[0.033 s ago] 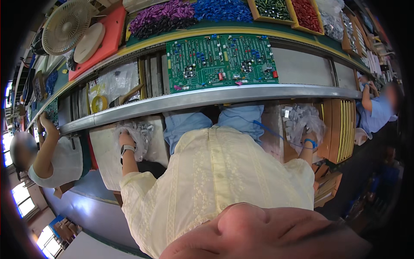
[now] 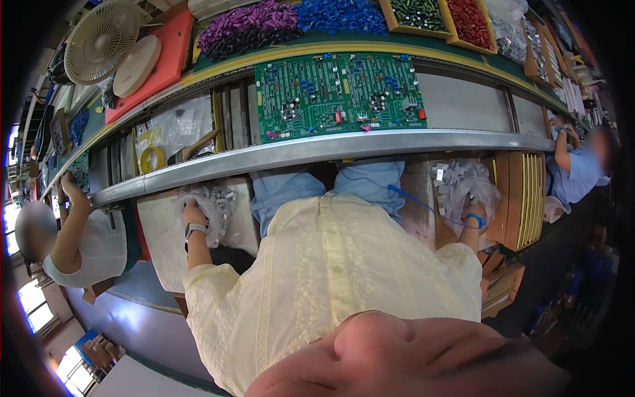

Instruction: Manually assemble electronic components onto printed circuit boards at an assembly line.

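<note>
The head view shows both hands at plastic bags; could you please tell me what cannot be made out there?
Head view, left hand: fingertips and grip, hidden by a crinkled clear plastic bag of small grey parts.
Head view, right hand: likewise, hidden by a second clear plastic bag.
Head view, green rectangular circuit boards: markings too small.
Head view, blue heap of small parts: cut off by the upper edge.

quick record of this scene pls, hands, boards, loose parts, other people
left hand: at a clear plastic bag of pale pieces, grip unclear
right hand: at another clear bag, grip unclear
boards: green circuit boards, beyond the metal rail
loose parts: purple pile, blue pile, red pieces in a tray
others: left co-worker, right co-worker
</note>
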A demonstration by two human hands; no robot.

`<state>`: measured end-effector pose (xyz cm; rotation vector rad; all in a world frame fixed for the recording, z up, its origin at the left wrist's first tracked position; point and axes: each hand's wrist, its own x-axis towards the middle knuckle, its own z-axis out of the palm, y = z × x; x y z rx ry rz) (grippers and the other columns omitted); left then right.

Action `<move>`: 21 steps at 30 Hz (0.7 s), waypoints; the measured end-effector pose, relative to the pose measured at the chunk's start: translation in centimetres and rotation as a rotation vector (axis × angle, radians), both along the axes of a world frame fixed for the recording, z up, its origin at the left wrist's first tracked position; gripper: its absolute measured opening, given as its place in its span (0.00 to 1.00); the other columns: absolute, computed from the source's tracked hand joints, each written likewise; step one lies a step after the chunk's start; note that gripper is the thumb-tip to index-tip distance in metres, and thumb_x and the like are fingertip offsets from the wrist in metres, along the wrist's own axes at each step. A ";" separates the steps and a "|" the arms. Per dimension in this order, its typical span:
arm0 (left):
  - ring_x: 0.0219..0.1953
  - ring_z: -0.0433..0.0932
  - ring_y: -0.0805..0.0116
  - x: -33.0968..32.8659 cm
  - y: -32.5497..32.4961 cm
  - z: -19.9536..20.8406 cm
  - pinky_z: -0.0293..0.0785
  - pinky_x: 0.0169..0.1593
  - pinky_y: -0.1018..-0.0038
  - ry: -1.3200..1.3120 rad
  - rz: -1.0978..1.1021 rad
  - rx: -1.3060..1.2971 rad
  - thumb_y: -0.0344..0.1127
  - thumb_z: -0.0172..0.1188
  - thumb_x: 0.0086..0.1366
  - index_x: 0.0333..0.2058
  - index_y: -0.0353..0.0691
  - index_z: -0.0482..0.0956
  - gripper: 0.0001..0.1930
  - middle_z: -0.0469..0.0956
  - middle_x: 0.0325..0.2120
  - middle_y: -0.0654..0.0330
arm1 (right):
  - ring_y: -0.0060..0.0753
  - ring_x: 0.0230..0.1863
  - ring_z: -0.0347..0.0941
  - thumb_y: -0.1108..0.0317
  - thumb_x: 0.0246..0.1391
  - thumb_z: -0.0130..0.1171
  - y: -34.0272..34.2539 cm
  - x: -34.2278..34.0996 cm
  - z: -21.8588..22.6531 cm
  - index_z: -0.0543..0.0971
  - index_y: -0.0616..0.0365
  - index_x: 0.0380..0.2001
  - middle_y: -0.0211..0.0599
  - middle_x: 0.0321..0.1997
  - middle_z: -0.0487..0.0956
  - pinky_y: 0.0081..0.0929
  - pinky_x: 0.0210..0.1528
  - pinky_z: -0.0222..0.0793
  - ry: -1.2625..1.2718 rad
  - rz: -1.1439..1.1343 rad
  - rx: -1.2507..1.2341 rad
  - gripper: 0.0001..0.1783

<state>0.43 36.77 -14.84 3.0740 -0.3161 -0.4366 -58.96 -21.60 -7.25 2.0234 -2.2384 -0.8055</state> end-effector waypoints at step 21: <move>0.41 0.74 0.45 1.6 1.6 -1.2 0.70 0.44 0.58 0.131 0.089 -0.013 0.35 0.50 0.49 0.36 0.30 0.73 0.17 0.75 0.35 0.39 | 0.31 0.40 0.73 0.70 0.43 0.51 -4.4 0.3 5.8 0.75 0.55 0.45 0.38 0.42 0.76 0.25 0.40 0.68 -0.780 -0.114 0.509 0.21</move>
